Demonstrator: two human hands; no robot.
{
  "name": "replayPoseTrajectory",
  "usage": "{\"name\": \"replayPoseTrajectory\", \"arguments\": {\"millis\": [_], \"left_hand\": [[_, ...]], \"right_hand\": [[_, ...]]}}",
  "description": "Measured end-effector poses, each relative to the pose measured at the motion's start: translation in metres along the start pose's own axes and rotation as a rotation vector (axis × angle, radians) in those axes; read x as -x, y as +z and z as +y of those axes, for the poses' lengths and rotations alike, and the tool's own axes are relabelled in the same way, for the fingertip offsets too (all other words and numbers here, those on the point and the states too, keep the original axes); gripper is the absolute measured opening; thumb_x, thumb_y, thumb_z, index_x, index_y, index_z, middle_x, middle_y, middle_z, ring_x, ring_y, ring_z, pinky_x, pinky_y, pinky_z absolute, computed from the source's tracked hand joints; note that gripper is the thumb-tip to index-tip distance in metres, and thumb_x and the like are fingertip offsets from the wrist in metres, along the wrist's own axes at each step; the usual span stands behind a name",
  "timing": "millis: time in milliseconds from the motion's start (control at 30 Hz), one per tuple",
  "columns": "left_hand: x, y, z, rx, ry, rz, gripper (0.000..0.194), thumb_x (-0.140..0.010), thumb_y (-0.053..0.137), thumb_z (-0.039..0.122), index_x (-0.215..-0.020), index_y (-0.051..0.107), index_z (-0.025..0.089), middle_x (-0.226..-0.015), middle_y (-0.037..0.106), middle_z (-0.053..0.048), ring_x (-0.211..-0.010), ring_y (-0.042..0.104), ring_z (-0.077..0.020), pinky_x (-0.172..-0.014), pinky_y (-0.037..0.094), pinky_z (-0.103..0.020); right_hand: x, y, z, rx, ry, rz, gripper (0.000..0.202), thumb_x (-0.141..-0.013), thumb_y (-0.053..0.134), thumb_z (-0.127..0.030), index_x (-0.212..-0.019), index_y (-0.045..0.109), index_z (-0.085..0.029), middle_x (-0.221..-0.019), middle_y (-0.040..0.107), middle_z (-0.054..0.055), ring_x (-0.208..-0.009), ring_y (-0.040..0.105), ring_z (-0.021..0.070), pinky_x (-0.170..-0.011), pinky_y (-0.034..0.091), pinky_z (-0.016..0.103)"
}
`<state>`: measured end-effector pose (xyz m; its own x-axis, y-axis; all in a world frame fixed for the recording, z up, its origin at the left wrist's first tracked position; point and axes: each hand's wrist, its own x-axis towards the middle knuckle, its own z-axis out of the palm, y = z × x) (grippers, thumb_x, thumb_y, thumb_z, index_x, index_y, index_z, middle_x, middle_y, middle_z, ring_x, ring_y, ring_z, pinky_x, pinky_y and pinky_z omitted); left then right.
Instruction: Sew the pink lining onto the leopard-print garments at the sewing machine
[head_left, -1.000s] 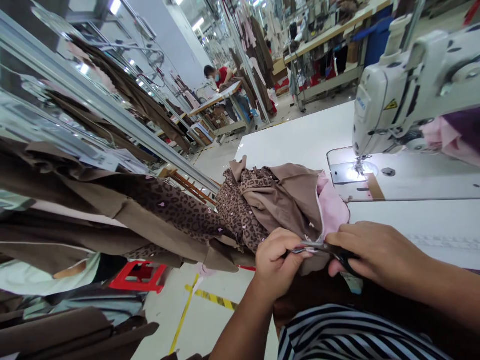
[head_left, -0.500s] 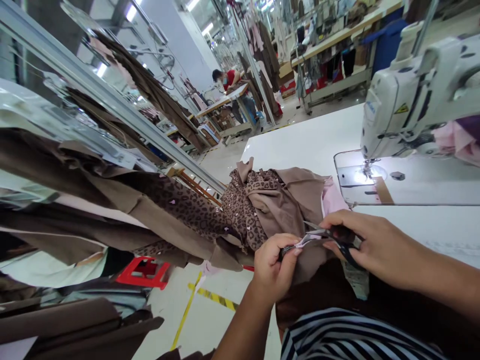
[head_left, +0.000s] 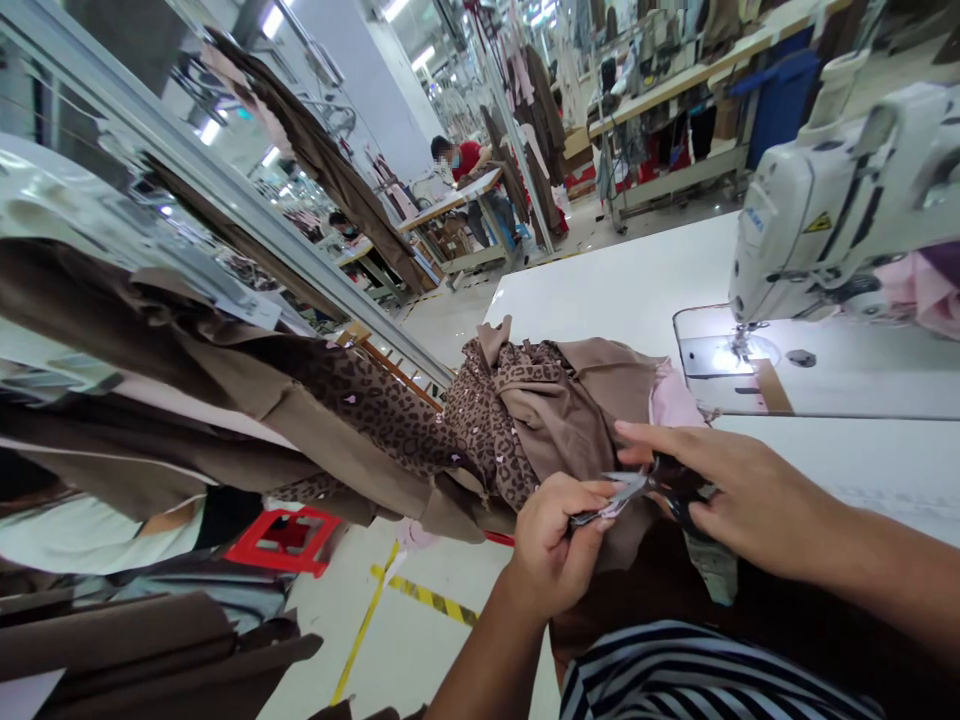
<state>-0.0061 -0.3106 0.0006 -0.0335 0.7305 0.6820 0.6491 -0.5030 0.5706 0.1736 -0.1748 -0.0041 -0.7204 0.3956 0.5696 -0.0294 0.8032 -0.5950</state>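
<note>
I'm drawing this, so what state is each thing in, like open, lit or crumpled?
Scissors, blades look parted
Right hand, gripping the scissors
Left hand, pinching a small pale piece
Leopard-print cloth, bunched up
Sewing machine, light on
Ceiling lights, lit

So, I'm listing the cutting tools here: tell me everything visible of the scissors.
The scissors have dark handles and silvery, metal-looking blades. The right grip holds the handles, partly hiding them. The blades look slightly parted and point toward the left grip, which pinches pale pinkish fabric; blur leaves contact with it unclear. Brown cloth lies behind them in view.
</note>
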Motion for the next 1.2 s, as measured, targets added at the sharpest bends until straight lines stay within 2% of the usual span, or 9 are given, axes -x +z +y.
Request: {"name": "replayPoseTrajectory", "arguments": {"millis": [100, 200, 333, 367, 533, 667, 733, 933, 1200], "left_hand": [[-0.002, 0.001, 0.004, -0.04, -0.041, 0.018, 0.009, -0.1, 0.06, 0.025, -0.108, 0.062, 0.021, -0.097, 0.079, -0.007, -0.079, 0.071, -0.0154, -0.071, 0.056, -0.027], [-0.007, 0.003, 0.01, -0.145, -0.12, 0.027, 0.025, -0.09, 0.076, 0.037, -0.107, 0.067, 0.02, -0.087, 0.077, -0.005, -0.073, 0.069, -0.0167, -0.067, 0.055, -0.028], [-0.013, 0.008, 0.013, -0.209, -0.109, 0.003, 0.004, -0.095, 0.07, 0.024, -0.093, 0.071, 0.02, -0.079, 0.077, -0.001, -0.068, 0.068, -0.0141, -0.067, 0.052, -0.027], [-0.014, 0.009, 0.012, -0.204, -0.096, 0.005, 0.006, -0.096, 0.067, 0.02, -0.091, 0.071, 0.02, -0.078, 0.077, -0.001, -0.068, 0.068, -0.0136, -0.067, 0.051, -0.027], [-0.013, 0.008, 0.008, -0.169, -0.019, 0.004, 0.004, -0.094, 0.071, 0.018, -0.091, 0.07, 0.02, -0.079, 0.077, -0.001, -0.07, 0.069, -0.0131, -0.07, 0.05, -0.027], [-0.012, 0.007, 0.005, -0.145, 0.002, -0.014, 0.003, -0.095, 0.07, 0.018, -0.092, 0.07, 0.02, -0.078, 0.077, -0.001, -0.07, 0.07, -0.0137, -0.071, 0.05, -0.028], [-0.012, 0.007, 0.005, -0.141, 0.0, -0.013, 0.003, -0.095, 0.071, 0.019, -0.091, 0.07, 0.02, -0.077, 0.076, -0.001, -0.069, 0.07, -0.0138, -0.07, 0.051, -0.028], [-0.013, 0.006, 0.004, -0.121, -0.015, -0.03, 0.008, -0.096, 0.071, 0.025, -0.091, 0.071, 0.019, -0.076, 0.077, -0.002, -0.067, 0.071, -0.0146, -0.069, 0.053, -0.028], [-0.009, 0.008, 0.001, -0.11, -0.028, -0.065, 0.01, -0.096, 0.069, 0.022, -0.087, 0.07, 0.019, -0.078, 0.078, -0.003, -0.069, 0.072, -0.0149, -0.071, 0.053, -0.03]], "right_hand": [[0.0, 0.001, -0.002, 0.007, 0.006, 0.003, 0.074, -0.074, 0.046, 0.002, -0.141, 0.05, -0.031, -0.098, 0.075, -0.002, -0.082, 0.071, 0.014, -0.076, 0.057, 0.026], [0.002, 0.008, -0.006, 0.053, -0.026, 0.046, 0.075, -0.07, 0.045, 0.001, -0.138, 0.053, -0.03, -0.097, 0.074, -0.001, -0.081, 0.071, 0.0155, -0.076, 0.057, 0.028], [0.005, 0.009, -0.01, 0.1, -0.064, 0.053, 0.074, -0.068, 0.043, 0.001, -0.135, 0.053, -0.028, -0.097, 0.074, 0.0, -0.083, 0.071, 0.017, -0.075, 0.056, 0.029], [0.005, 0.005, -0.009, 0.116, -0.077, 0.05, 0.071, -0.069, 0.043, 0.001, -0.134, 0.052, -0.027, -0.098, 0.075, 0.0, -0.084, 0.071, 0.0173, -0.075, 0.056, 0.029], [-0.001, -0.032, 0.004, 0.375, -0.117, -0.064, 0.061, -0.077, 0.047, -0.001, -0.133, 0.055, -0.024, -0.095, 0.071, 0.004, -0.084, 0.069, 0.0221, -0.072, 0.053, 0.032], [-0.005, -0.051, 0.009, 0.497, -0.129, -0.273, 0.041, -0.079, 0.047, -0.003, -0.108, 0.066, -0.025, -0.082, 0.066, 0.003, -0.075, 0.064, 0.0225, -0.067, 0.046, 0.034], [-0.005, -0.052, 0.01, 0.479, -0.163, -0.347, 0.034, -0.081, 0.047, -0.004, -0.099, 0.067, -0.024, -0.079, 0.066, 0.002, -0.069, 0.062, 0.0212, -0.065, 0.043, 0.034], [0.0, -0.049, 0.021, 0.419, -0.264, -0.367, 0.031, -0.084, 0.048, -0.006, -0.1, 0.066, -0.025, -0.074, 0.065, -0.001, -0.062, 0.06, 0.0186, -0.057, 0.039, 0.032], [0.0, -0.047, 0.019, 0.361, -0.227, -0.386, 0.027, -0.086, 0.056, -0.006, -0.099, 0.066, -0.027, -0.075, 0.066, -0.003, -0.063, 0.063, 0.018, -0.058, 0.038, 0.032]]}}
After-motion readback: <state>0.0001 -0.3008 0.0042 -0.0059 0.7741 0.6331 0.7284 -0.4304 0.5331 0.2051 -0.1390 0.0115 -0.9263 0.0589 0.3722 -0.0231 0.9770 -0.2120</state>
